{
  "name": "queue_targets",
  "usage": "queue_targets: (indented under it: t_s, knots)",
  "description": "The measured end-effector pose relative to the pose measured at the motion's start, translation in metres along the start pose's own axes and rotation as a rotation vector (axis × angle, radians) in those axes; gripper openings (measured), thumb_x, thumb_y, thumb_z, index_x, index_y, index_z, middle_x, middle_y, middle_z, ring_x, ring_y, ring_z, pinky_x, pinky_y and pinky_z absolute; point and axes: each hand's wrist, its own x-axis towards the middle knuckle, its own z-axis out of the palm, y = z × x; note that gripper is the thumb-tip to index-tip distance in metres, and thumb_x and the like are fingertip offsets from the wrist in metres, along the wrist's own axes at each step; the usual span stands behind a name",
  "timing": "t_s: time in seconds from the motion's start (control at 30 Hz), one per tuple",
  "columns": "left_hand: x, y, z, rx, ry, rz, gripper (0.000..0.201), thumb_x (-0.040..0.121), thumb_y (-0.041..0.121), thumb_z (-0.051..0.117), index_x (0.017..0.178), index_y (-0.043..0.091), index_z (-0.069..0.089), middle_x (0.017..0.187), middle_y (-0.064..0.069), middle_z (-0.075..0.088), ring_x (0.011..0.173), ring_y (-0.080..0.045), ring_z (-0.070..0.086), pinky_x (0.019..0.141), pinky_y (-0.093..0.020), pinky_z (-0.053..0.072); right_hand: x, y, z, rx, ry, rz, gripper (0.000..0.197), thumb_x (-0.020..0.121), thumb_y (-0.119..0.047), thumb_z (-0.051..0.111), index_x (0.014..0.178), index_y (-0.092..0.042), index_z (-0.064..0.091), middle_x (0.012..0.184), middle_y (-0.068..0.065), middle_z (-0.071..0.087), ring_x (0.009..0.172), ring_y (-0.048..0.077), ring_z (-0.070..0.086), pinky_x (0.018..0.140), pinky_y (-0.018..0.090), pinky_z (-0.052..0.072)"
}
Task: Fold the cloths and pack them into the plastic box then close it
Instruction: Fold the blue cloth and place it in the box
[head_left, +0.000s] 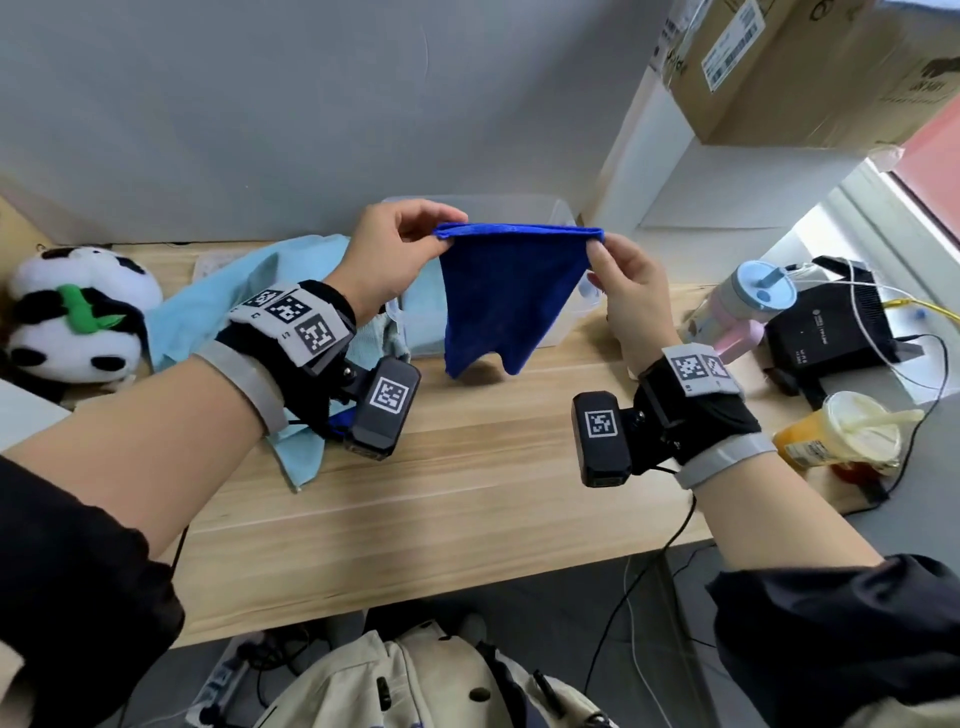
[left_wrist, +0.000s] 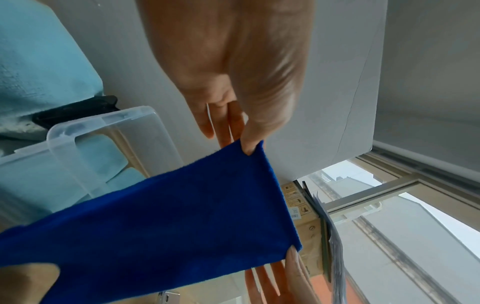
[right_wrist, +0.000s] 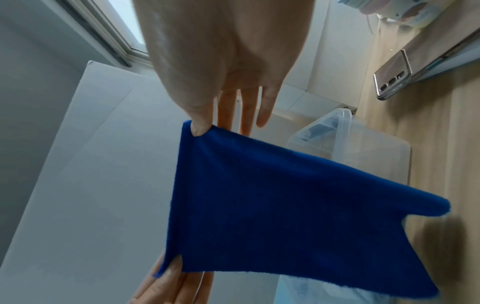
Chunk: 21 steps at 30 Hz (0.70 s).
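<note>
While my left hand (head_left: 387, 260) and right hand (head_left: 626, 291) pinch blue cloth (head_left: 511, 296) top corners above worktop (head_left: 467, 467): soft, light, droopy; keep hold at corners.

Left hand (head_left: 387, 260), right hand (head_left: 631, 296): bare; each wrist carries a black strap with a grey band, white square-code tags, and a black camera block bearing one white code tag; thin black cables trail; dark sleeves pushed up both forearms.

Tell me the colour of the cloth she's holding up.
Deep blue cloth, clearest in the head view.
</note>
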Motion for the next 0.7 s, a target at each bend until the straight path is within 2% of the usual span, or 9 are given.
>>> queue_targets:
  t_s: [0.1, 0.17, 0.27, 0.33, 0.4, 0.47, 0.57, 0.63, 0.7]
  knots:
    - [-0.014, -0.005, -0.005, -0.077, -0.076, -0.046, 0.026, 0.085, -0.007, 0.055, 0.101, 0.011, 0.066, 0.087, 0.012, 0.069, 0.078, 0.007, 0.062, 0.079, -0.010, 0.046, -0.011, 0.008, -0.003, 0.091, -0.064, 0.046, 0.023, 0.098, -0.009, 0.045, 0.094, -0.019, 0.065, 0.088, -0.006, 0.065, 0.087, 0.008, 0.055, 0.081, 0.018, 0.044]
    - [-0.029, -0.017, -0.008, -0.092, -0.181, -0.123, 0.027, 0.085, -0.009, 0.056, 0.097, 0.013, 0.066, 0.075, 0.016, 0.071, 0.071, 0.007, 0.062, 0.071, -0.007, 0.047, -0.025, 0.022, -0.003, 0.173, -0.120, 0.112, 0.023, 0.096, -0.008, 0.046, 0.091, -0.019, 0.066, 0.084, -0.011, 0.068, 0.085, 0.005, 0.058, 0.084, 0.019, 0.044]
    - [-0.051, -0.051, -0.012, -0.114, -0.380, -0.362, 0.031, 0.085, -0.008, 0.057, 0.090, 0.019, 0.071, 0.073, 0.010, 0.072, 0.069, 0.000, 0.063, 0.070, -0.010, 0.051, -0.056, 0.052, -0.004, 0.168, -0.214, 0.246, 0.021, 0.090, -0.014, 0.052, 0.084, -0.019, 0.071, 0.080, -0.013, 0.070, 0.082, 0.002, 0.059, 0.086, 0.018, 0.043]
    - [-0.070, -0.076, -0.010, -0.084, -0.510, -0.532, 0.028, 0.085, -0.009, 0.055, 0.093, 0.014, 0.068, 0.070, 0.009, 0.071, 0.063, 0.000, 0.062, 0.061, -0.007, 0.049, -0.082, 0.076, -0.004, 0.127, -0.276, 0.363, 0.030, 0.094, -0.008, 0.049, 0.079, -0.018, 0.073, 0.077, -0.013, 0.069, 0.079, -0.001, 0.060, 0.085, 0.016, 0.042]
    - [-0.090, -0.105, -0.004, -0.036, -0.618, -0.650, 0.020, 0.078, -0.004, 0.064, 0.093, 0.009, 0.069, 0.072, 0.006, 0.071, 0.063, 0.000, 0.060, 0.062, -0.006, 0.047, -0.108, 0.101, -0.003, 0.071, -0.365, 0.470, 0.020, 0.094, -0.005, 0.048, 0.088, -0.003, 0.067, 0.081, -0.004, 0.066, 0.078, 0.001, 0.058, 0.082, 0.015, 0.043]
    - [-0.109, -0.129, 0.001, 0.045, -0.695, -0.709, 0.022, 0.067, 0.011, 0.066, 0.088, 0.009, 0.073, 0.077, -0.002, 0.067, 0.069, -0.005, 0.057, 0.067, -0.011, 0.046, -0.129, 0.121, -0.001, 0.040, -0.438, 0.546, 0.017, 0.094, -0.007, 0.050, 0.095, 0.007, 0.060, 0.086, 0.007, 0.058, 0.076, 0.004, 0.057, 0.077, 0.014, 0.045]
    - [-0.133, -0.150, 0.010, 0.077, -0.750, -0.809, 0.009, 0.067, 0.013, 0.066, 0.070, 0.017, 0.074, 0.073, -0.004, 0.062, 0.064, -0.006, 0.051, 0.060, -0.011, 0.039, -0.147, 0.143, 0.002, 0.028, -0.471, 0.672, 0.014, 0.096, -0.003, 0.044, 0.094, 0.001, 0.057, 0.080, 0.008, 0.055, 0.058, 0.000, 0.056, 0.063, 0.014, 0.048]
    - [-0.141, -0.159, 0.016, 0.061, -0.725, -0.830, 0.019, 0.081, 0.002, 0.063, 0.073, 0.018, 0.069, 0.073, -0.003, 0.059, 0.063, -0.007, 0.051, 0.057, -0.010, 0.041, -0.155, 0.153, 0.004, -0.004, -0.467, 0.736, 0.014, 0.096, -0.005, 0.044, 0.094, -0.003, 0.058, 0.079, 0.005, 0.056, 0.060, 0.005, 0.055, 0.062, 0.016, 0.047]
    - [-0.146, -0.161, 0.023, 0.071, -0.630, -0.834, 0.024, 0.088, -0.006, 0.053, 0.079, 0.016, 0.061, 0.075, -0.001, 0.057, 0.058, -0.002, 0.056, 0.056, -0.009, 0.045, -0.159, 0.160, 0.004, -0.036, -0.451, 0.774, 0.014, 0.097, -0.007, 0.045, 0.098, -0.003, 0.058, 0.081, 0.005, 0.056, 0.065, 0.011, 0.053, 0.062, 0.018, 0.045]
